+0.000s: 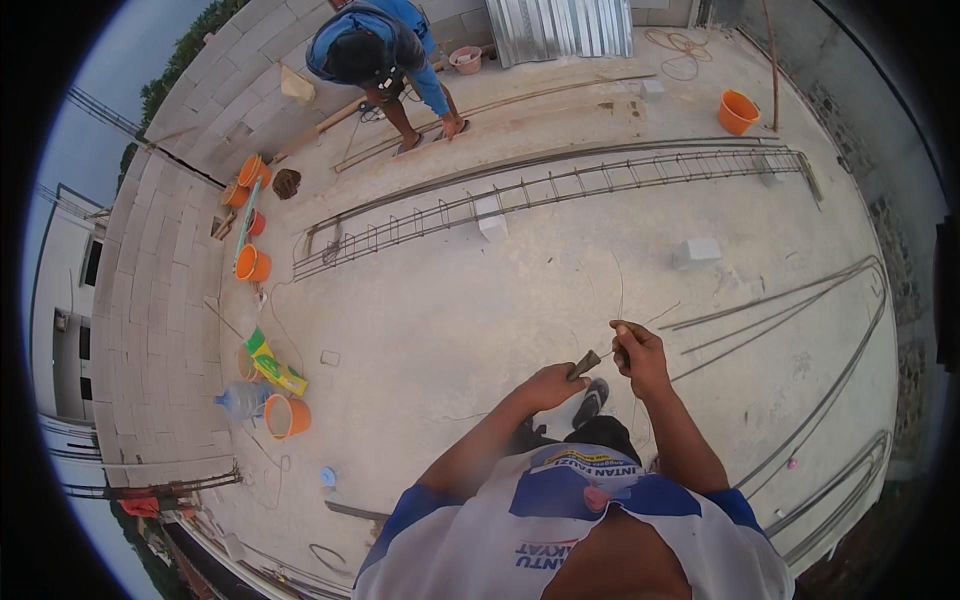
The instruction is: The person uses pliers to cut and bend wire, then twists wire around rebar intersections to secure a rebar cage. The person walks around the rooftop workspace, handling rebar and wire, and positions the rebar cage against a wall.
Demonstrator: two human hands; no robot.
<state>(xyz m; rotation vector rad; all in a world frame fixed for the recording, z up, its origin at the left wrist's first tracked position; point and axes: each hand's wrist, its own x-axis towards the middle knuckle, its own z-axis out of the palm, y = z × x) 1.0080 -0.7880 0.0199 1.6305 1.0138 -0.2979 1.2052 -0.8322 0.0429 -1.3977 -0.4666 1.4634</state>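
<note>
My left hand [548, 386] is closed around a short, dull brown tool [584, 366] whose wider end sticks out toward my right hand; its exact kind does not show. In front of my body, my right hand [640, 358] pinches thin wire [620, 285], and a fine strand rises above the fingers. The two hands are close together but apart, over the concrete floor [430, 330]. One of my shoes [592, 402] shows just below them.
A long rebar cage [540, 188] lies across the floor ahead, near white blocks [697, 253]. Bent steel bars [840, 375] lie to the right. A co-worker [375, 50] bends over at the back left. Orange buckets [287, 416] and a water jug [243, 400] stand along the left wall.
</note>
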